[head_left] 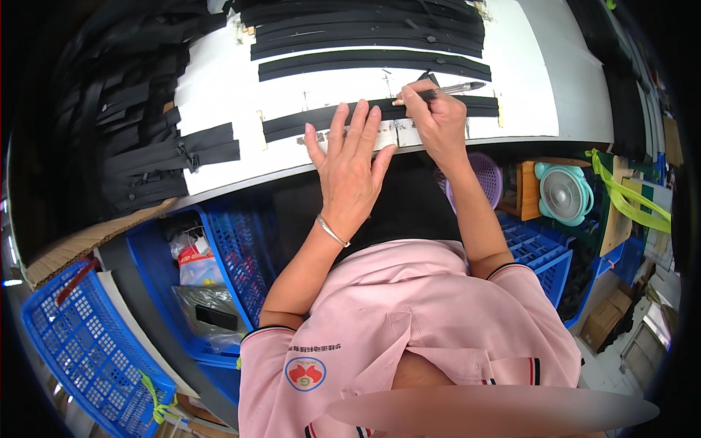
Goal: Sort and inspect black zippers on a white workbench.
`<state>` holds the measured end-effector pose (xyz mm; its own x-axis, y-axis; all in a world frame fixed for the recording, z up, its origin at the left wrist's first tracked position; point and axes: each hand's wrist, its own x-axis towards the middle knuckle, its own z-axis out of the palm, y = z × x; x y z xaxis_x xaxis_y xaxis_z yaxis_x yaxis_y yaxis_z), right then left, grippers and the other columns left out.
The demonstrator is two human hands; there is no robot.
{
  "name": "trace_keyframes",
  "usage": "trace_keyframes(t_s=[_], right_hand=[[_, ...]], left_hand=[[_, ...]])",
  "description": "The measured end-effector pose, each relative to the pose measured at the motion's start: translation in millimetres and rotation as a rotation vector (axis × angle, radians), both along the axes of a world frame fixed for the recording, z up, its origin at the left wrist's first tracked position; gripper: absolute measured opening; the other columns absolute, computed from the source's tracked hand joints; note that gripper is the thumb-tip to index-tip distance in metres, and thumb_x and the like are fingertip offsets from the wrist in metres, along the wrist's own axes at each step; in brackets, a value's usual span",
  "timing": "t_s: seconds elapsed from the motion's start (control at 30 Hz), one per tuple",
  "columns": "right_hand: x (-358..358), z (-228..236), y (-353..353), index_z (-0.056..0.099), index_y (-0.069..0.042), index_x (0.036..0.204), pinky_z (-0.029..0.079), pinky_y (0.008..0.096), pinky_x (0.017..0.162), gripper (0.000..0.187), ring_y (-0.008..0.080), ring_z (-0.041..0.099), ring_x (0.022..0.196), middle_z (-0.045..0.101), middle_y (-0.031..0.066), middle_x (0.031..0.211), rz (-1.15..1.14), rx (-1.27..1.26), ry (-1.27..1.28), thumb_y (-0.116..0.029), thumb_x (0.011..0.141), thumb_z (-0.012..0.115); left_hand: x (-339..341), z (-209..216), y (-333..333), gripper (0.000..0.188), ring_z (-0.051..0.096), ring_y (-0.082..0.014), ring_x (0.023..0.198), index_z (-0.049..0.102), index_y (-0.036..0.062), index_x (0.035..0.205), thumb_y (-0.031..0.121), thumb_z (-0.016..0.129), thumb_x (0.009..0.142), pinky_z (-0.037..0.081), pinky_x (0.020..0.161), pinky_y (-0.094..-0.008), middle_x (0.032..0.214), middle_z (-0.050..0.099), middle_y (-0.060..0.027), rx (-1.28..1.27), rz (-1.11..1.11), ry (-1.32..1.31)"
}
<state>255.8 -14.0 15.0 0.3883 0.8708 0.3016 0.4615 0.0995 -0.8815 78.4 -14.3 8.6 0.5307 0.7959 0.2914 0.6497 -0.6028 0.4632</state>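
My left hand (pixel 349 171) lies flat with its fingers spread over a long black fabric strip (pixel 292 127) near the front edge of the white board. The fingertips press on the strip, and a silver bangle circles the wrist. To its right, my right hand (pixel 440 124) is closed around a slim pen (pixel 463 87) with a clear barrel. The pen's pale tip points left and rests at or just above the strip; I cannot tell which. Just beyond lies another black strip (pixel 365 66), parallel to the first.
Black strips pile up on the left (pixel 139 109) and at the back (pixel 365 29). The white board (pixel 526 73) carries dark marks and tape bits. Below the table edge stand blue baskets (pixel 87 343), a purple basket (pixel 485 175) and a turquoise fan (pixel 564 193).
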Motion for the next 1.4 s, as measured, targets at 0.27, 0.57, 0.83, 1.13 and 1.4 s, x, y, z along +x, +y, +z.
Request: trace_keyframes(t_s=[0.27, 0.57, 0.83, 1.13, 1.4], right_hand=[[5, -11, -1, 0.071, 0.003, 0.083, 0.043, 0.0274, 0.050, 0.017, 0.0088, 0.055, 0.052, 0.063, 0.0066, 0.060, 0.090, 0.034, 0.043, -0.011, 0.092, 0.067], [17, 3, -15, 0.070, 0.003, 0.080, 0.043, 0.0276, 0.052, 0.015, 0.0078, 0.057, 0.057, 0.065, 0.0063, 0.065, 0.111, 0.064, 0.125, -0.006, 0.091, 0.065], [89, 8, -37, 0.071, -0.001, 0.091, 0.040, 0.0213, 0.059, 0.021, 0.0042, 0.052, 0.067, 0.068, 0.0023, 0.079, -0.164, -0.048, 0.165, -0.013, 0.102, 0.058], [89, -2, -34, 0.071, 0.002, 0.091, 0.043, 0.0218, 0.058, 0.015, 0.0032, 0.053, 0.064, 0.068, 0.0008, 0.074, -0.163, 0.019, 0.115, -0.010, 0.098, 0.064], [89, -2, -34, 0.068, 0.004, 0.088, 0.043, 0.0249, 0.055, 0.016, 0.0061, 0.053, 0.062, 0.066, 0.0031, 0.072, -0.160, 0.010, 0.100, -0.010, 0.096, 0.066]], left_hand=[[2, -1, 0, 0.057, 0.042, -0.0279, 0.145, 0.057, 0.0110, 0.145, 0.030, 0.073, 0.093, 0.011, 0.121, -0.0607, 0.151, 0.055, -0.0059, 0.019, 0.012, 0.001], [2, -4, 1, 0.058, 0.042, -0.0289, 0.145, 0.057, 0.0112, 0.146, 0.030, 0.073, 0.093, 0.011, 0.121, -0.0591, 0.150, 0.056, -0.0063, 0.039, 0.002, 0.019], [4, 2, -1, 0.056, 0.038, -0.0270, 0.149, 0.056, 0.0141, 0.148, 0.027, 0.071, 0.096, 0.010, 0.123, -0.0563, 0.154, 0.052, -0.0053, 0.011, 0.015, 0.059], [70, 10, 4, 0.039, 0.051, -0.0288, 0.134, 0.067, 0.0088, 0.129, 0.019, 0.073, 0.092, 0.015, 0.120, -0.0596, 0.140, 0.062, -0.0091, 0.033, -0.173, -0.212], [117, 0, 17, 0.016, 0.059, -0.0251, 0.116, 0.077, 0.0090, 0.104, 0.012, 0.075, 0.089, 0.026, 0.116, -0.0512, 0.119, 0.072, -0.0028, 0.086, -0.157, -0.247]])
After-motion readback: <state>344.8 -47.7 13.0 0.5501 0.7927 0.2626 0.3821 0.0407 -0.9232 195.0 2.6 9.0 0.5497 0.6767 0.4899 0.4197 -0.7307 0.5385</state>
